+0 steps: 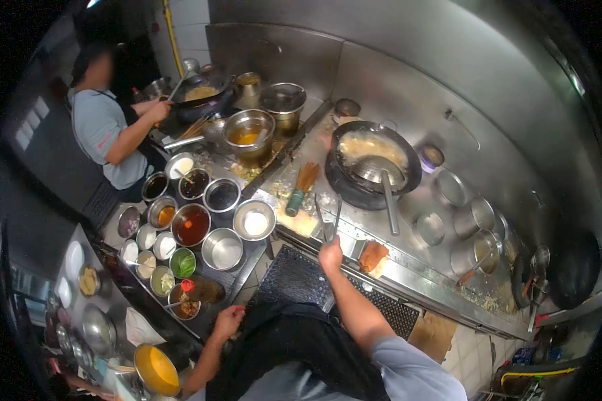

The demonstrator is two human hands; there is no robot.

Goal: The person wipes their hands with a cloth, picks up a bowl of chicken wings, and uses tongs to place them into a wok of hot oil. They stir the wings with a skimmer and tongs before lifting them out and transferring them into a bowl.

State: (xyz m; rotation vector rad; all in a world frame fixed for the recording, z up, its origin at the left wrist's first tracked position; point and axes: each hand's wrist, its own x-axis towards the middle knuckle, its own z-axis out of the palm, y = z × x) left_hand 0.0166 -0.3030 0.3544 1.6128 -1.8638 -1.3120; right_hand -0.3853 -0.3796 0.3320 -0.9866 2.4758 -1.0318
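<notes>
My right hand (330, 257) is closed around metal tongs (338, 212), whose two arms point away from me and stand apart with nothing between them. Beyond the tongs, a black wok (341, 180) holds bubbling, foamy liquid. A perforated skimmer (379, 172) rests across it, its handle (390, 207) toward me. An orange-brown block or cloth (373, 256) lies on the stove ledge, right of my right hand. My left hand (229, 321) hangs low beside my apron, fingers loosely bent, with nothing visible in it. Nearest to it is a red-capped bottle (204, 291) among the seasoning containers.
Left stand several metal pots of sauces, including a red-brown one (190, 225). A bamboo brush (303, 189) lies left of the wok. Steel pots (475, 217) line the right. Another person (110, 127) works at a far-left wok. A yellow-filled bowl (157, 369) is lower left.
</notes>
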